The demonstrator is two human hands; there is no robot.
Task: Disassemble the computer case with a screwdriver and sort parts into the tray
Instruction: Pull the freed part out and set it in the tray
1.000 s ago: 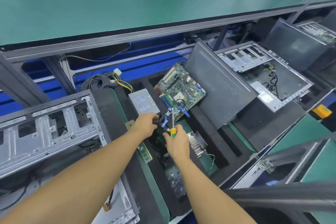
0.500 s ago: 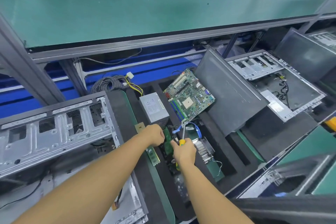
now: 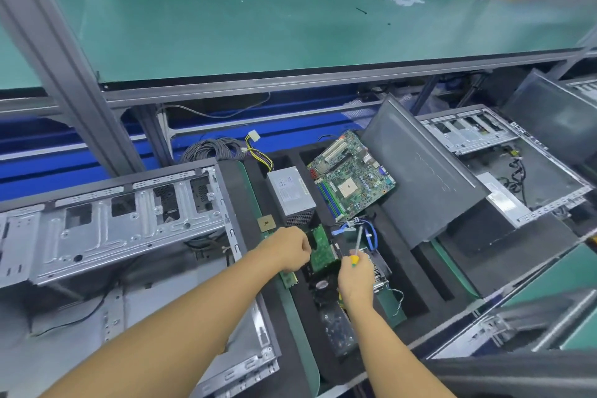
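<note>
Low in the middle of the foam tray (image 3: 407,275), just right of the left hand (image 3: 289,252): green circuit card (image 3: 321,250), long axis running away from the body. Gripped at its left edge by curled left fingers. Right hand (image 3: 355,279) just beside, wrapped round screwdriver (image 3: 358,241), shaft pointing away. Stripped computer case (image 3: 113,223) off to the left.
</note>
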